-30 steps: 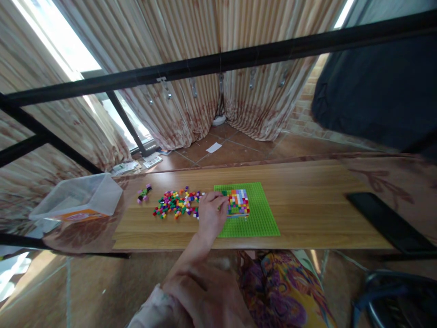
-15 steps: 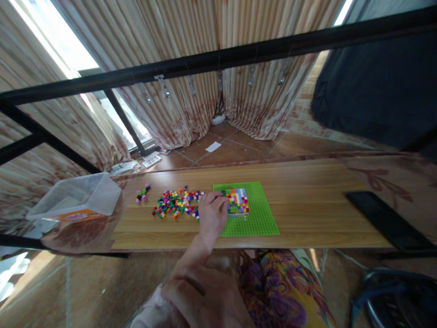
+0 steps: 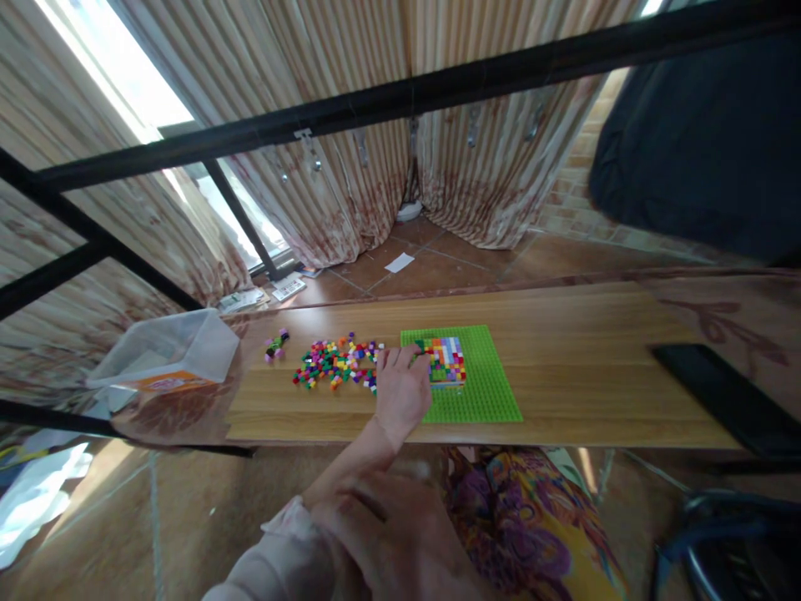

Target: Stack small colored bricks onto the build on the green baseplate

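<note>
My left hand (image 3: 404, 392) reaches over the left part of the green studded baseplate (image 3: 491, 392). Its fingers are bent and drawn together at the left side of a low block of multicoloured toy building bricks (image 3: 451, 361). Whatever sits between the fingertips is hidden. Close beside this hand, to the left, lies a loose pile of small coloured bricks (image 3: 331, 363). My right hand (image 3: 400, 534) is near the camera, blurred, crossing in front of the left forearm and sleeve. Whether it touches the sleeve, and what its fingers do, cannot be made out.
A clear plastic bin (image 3: 188, 346) with an orange label stands off the table's left end. A small cluster of joined bricks (image 3: 275, 344) lies left of the pile. At the right end of the wooden table (image 3: 581, 359) is a dark flat panel (image 3: 719, 396). A black bar (image 3: 388, 104) spans beyond the table.
The view has shifted, so the table appears slightly further right and higher. My left hand stays at the brick block's left side, its back turned more toward the camera. My right hand remains low.
</note>
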A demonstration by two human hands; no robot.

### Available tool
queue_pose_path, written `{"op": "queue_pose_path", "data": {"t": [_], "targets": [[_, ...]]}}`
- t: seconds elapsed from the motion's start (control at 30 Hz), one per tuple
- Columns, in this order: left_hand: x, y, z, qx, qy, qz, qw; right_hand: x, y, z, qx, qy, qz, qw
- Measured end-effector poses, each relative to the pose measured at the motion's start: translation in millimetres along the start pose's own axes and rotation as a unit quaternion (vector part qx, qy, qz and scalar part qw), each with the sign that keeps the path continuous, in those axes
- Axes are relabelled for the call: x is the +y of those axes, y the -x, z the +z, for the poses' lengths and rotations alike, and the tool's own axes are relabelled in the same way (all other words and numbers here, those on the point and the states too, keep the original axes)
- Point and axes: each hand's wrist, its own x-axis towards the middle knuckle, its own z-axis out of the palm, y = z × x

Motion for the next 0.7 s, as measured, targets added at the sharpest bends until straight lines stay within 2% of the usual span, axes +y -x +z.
{"op": "queue_pose_path", "data": {"t": [0.1,0.23,0.33,0.53,0.6,0.7], "targets": [[-1,4,-3.1,0.007,0.029,-0.014,0.999,-1,0,1,0.002,0.017,-0.003,1.0],[-11,17,-8.5,0.045,0.085,-0.062,0.993,0,0,5,0.003,0.046,-0.013,0.999],[-31,40,-10.6,0.083,0.109,-0.119,0.983,3,-1,8,0.006,0.073,-0.036,0.997],[-79,84,-16.7,0.097,0.083,-0.234,0.964,5,-1,11,-0.001,0.103,-0.074,0.992],[-86,87,-20.2,0.093,0.078,-0.246,0.962,5,-1,10,-0.002,0.115,-0.082,0.99],[-83,82,-21.8,0.078,0.081,-0.227,0.967,6,-1,10,-0.013,0.126,-0.084,0.988]]}}
